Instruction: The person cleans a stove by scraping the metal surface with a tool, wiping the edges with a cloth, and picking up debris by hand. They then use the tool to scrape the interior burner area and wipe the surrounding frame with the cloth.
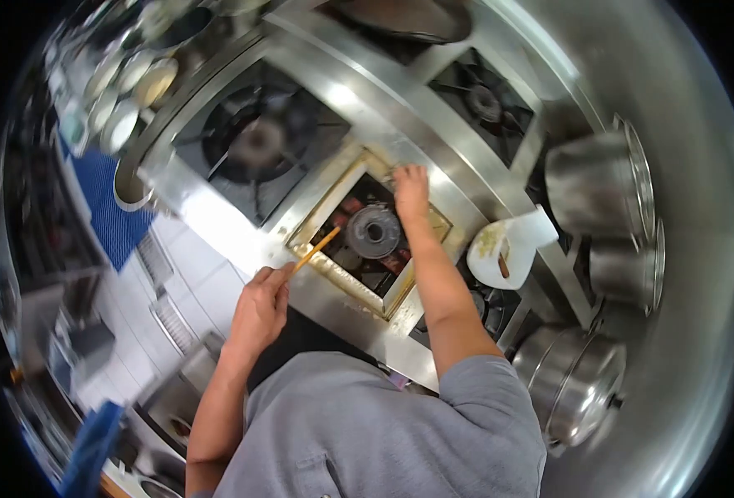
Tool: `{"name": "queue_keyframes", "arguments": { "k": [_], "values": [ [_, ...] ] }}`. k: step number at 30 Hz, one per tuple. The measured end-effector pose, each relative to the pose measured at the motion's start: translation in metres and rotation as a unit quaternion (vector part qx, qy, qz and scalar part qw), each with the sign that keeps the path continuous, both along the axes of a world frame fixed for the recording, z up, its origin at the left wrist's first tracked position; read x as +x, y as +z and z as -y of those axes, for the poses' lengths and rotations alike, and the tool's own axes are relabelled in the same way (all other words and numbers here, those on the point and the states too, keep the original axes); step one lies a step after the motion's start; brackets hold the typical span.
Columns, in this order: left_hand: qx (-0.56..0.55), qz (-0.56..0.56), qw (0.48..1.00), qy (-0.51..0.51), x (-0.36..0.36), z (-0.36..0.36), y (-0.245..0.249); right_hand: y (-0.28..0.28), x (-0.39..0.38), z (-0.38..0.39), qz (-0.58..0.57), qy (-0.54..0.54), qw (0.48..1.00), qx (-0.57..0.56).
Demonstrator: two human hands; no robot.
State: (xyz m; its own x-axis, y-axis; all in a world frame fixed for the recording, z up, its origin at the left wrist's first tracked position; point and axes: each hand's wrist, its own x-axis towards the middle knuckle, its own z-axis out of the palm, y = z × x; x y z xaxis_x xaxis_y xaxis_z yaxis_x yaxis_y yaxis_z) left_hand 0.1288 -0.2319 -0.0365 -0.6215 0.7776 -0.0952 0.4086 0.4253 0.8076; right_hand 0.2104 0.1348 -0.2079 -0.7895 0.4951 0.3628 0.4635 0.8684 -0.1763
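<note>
My left hand (pixel 261 305) is closed around a thin orange stick (pixel 319 248), which points over the near-left rim of the uncovered burner opening (pixel 340 278). My right hand (pixel 412 192) presses down with curled fingers on the steel at the far edge of that opening. Whatever lies beneath those fingertips is too small to make out. Inside the opening sits a round grey burner head (pixel 373 231), with reddish-brown parts around it. Soapy, yellowish residue covers the metal frame around the opening.
A white scoop-shaped container (pixel 500 256) with greenish contents and a brown-handled item stands to the right. Large steel pots (pixel 597 184) line the right side. Another burner with its grate (pixel 259 141) lies at the left. Small bowls (pixel 120 126) stand at upper left.
</note>
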Motion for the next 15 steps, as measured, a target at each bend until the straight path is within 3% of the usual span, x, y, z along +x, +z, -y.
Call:
{"name": "queue_keyframes", "arguments": {
  "k": [4, 7, 8, 10, 12, 14, 15],
  "values": [
    [0.098, -0.049, 0.986, -0.127, 0.017, -0.082, 0.047, -0.004, 0.051, 0.012, -0.017, -0.124, 0.992, 0.008],
    [0.143, -0.076, 0.955, -0.247, 0.046, -0.153, 0.074, 0.0, 0.071, 0.021, -0.014, -0.187, 0.979, -0.076],
    [0.119, -0.084, 0.95, -0.276, 0.061, -0.177, 0.077, 0.003, 0.076, 0.027, -0.012, -0.201, 0.973, -0.113],
    [0.175, -0.124, 0.917, -0.336, 0.093, -0.226, 0.066, 0.04, 0.09, 0.053, -0.051, -0.165, 0.978, -0.114],
    [0.115, -0.171, 0.91, -0.359, 0.135, -0.269, 0.057, 0.031, 0.094, 0.076, -0.268, -0.161, 0.932, -0.182],
    [0.065, -0.153, 0.902, -0.398, 0.171, -0.311, 0.046, 0.026, 0.1, 0.088, -0.354, -0.171, 0.895, -0.212],
    [0.058, -0.134, 0.896, -0.419, 0.188, -0.326, 0.033, 0.027, 0.103, 0.094, -0.338, -0.187, 0.897, -0.213]
  ]
}}
